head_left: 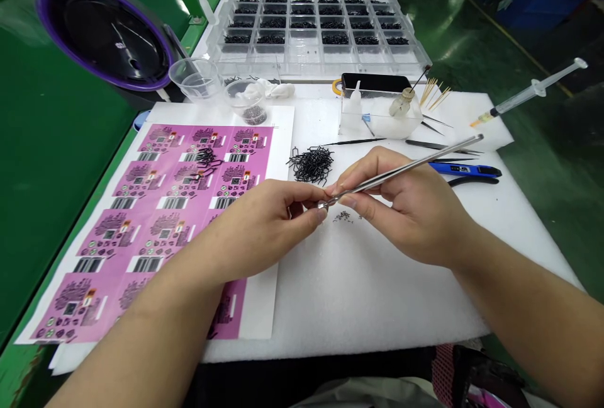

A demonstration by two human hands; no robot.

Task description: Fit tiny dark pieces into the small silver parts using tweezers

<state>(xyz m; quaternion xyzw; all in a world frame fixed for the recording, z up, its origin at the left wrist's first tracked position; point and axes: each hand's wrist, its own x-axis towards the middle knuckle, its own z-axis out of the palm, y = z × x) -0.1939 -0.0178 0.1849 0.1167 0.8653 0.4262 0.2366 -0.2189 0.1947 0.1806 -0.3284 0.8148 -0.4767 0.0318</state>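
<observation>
Two hands meet in my view: right hand [415, 209] pinches slim metal tool [415, 164]; left hand [262, 225], finger and thumb nearly together at tool's tip, contents unclear. Black bent wires [312, 164] piled just beyond.

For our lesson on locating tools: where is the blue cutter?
In the head view, the blue cutter lies right of the right hand, beside black-handled pliers.

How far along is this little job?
Possibly done: the small black cluster on the pink sheet. In hand: the right hand holds a metal tool, its tip at the left hand. Probably left: the bigger black pile, though piles alone can't confirm it.
</observation>
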